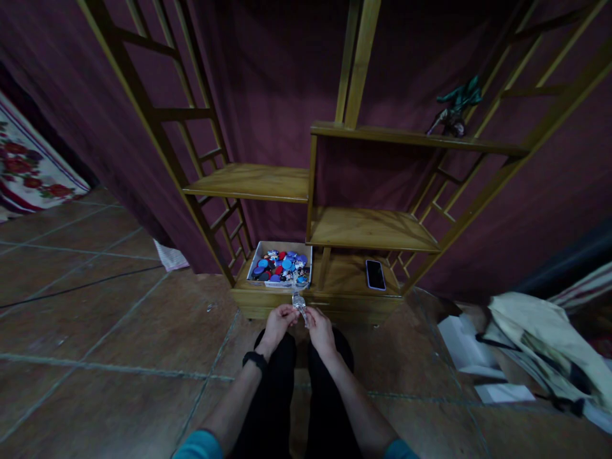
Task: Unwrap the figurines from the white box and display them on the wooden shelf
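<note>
A small, shiny, clear-plastic packet (299, 302) is held in the air just in front of a shallow white cardboard box (285, 246), with the fingertips of the left hand (282, 320) and the right hand (320, 328) closed on it from opposite sides. It looks like a crinkled wrapper with something inside, though it is too small and glossy in this dim view to be sure. The likeliest trouble is a slip: slick film pinched only by the fingertips gives little grip, and uneven pulling could tear it suddenly and fling its contents out. Anything dropped could hit the front edge of the low yellow-brown wooden shelf (351, 271) and bounce onto the brown tiled floor (157, 331), where a small clear piece would be hard to spot. If it fell forward instead, it could get lost among the mixed blue, purple, red and white small pieces (282, 266) heaped in the box. The box itself sits close to the shelf's front edge, so a knuckle catching its rim could shift it and spill some of the heap. The dark-screened phone with a pale purple edge (375, 275) lies well to the right, so a knock there seems less likely.
</note>
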Motion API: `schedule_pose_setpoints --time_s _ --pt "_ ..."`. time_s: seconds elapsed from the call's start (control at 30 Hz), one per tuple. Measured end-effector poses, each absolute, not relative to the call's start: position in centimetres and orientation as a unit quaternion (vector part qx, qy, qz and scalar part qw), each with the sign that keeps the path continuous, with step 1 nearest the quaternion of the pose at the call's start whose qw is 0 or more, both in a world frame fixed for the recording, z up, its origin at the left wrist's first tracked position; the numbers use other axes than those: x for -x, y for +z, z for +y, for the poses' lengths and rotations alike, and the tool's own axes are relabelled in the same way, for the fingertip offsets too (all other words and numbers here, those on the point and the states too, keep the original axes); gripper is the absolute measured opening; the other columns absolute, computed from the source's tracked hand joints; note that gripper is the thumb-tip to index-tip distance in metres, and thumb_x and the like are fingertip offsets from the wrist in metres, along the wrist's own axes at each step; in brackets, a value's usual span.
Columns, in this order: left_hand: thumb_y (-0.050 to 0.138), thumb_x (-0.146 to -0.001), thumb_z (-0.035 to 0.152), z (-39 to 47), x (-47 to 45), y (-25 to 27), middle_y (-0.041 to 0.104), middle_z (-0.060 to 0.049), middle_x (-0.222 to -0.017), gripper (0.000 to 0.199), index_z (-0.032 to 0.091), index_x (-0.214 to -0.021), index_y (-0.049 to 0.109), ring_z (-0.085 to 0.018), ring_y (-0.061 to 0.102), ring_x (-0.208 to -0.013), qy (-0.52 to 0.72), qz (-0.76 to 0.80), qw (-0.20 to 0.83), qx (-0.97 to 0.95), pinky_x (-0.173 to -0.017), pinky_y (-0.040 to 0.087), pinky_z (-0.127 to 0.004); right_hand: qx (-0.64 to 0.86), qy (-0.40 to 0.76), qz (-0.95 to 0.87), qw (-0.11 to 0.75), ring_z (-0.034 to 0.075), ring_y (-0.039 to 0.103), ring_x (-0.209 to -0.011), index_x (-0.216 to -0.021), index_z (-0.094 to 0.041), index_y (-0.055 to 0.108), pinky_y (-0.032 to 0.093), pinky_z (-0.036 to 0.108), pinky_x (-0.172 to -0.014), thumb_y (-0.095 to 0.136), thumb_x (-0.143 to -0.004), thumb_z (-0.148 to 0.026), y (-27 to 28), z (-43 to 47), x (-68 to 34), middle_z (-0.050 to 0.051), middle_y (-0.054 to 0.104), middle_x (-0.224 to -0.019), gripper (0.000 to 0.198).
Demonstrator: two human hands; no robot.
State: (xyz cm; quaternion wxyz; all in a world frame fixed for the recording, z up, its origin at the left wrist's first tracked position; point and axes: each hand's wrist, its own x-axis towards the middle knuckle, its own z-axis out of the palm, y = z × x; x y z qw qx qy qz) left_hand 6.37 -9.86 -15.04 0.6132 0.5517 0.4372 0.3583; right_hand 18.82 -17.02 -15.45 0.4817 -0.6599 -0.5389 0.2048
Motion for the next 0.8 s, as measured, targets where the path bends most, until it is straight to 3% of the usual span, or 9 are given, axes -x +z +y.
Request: schedule_pose_setpoints --time_s 0.2,0.37,0.57,0.8 --pt "0.071 -0.057 0.043 -9.8 -6.4 -15.4 0.060 0.000 -0.057 0.033 0.014 -0.066 0.057 -0.010 0.053 -0.049 0.383 0.450 0.585 -0.555 -0.050 0.043 -0.023 0.651 0.255 -0.455 0.552 0.014 0.064 -0.072 -0.108 -0.022 0.058 0.051 0.024 -0.061 0.034 -0.089 -0.030 -15.7 -16.9 -19.4 0.005 0.068 -0.092 0.032" --pt "0.068 -0.061 0.038 -10.0 -6.4 -15.5 0.060 0.000 -0.059 0.025 0.016 -0.067 0.057 -0.012 0.054 -0.052 0.391 0.461 0.549 -0.577 -0.054 0.043 -0.025 0.659 0.207 -0.506 0.517 0.018 0.063 -0.088 -0.102 -0.025 0.063 0.049 0.029 -0.080 0.046 -0.084 -0.030 -15.8 -17.1 -19.4 0.003 0.068 -0.099 0.025" --pt "0.056 -0.076 0.035 -11.4 -5.9 -15.0 0.069 -0.003 -0.080 0.017 0.021 -0.082 0.063 -0.018 0.063 -0.074 0.350 0.524 0.341 -0.698 -0.066 0.044 -0.026 0.696 0.182 -0.514 0.467 0.018 0.065 -0.088 -0.101 -0.027 0.063 0.048 0.029 -0.081 0.047 -0.084 -0.026 -15.9 -17.2 -19.3 0.003 0.070 -0.097 0.023" --pt "0.048 -0.083 0.036 -12.7 -5.9 -14.1 0.068 -0.006 -0.096 0.024 0.022 -0.094 0.063 -0.019 0.063 -0.086 0.322 0.527 0.237 -0.750 -0.076 0.044 -0.028 0.685 0.184 -0.510 0.487 0.017 0.065 -0.088 -0.098 -0.026 0.064 0.048 0.029 -0.083 0.047 -0.084 -0.026 -15.8 -17.2 -19.5 0.002 0.070 -0.098 0.022"
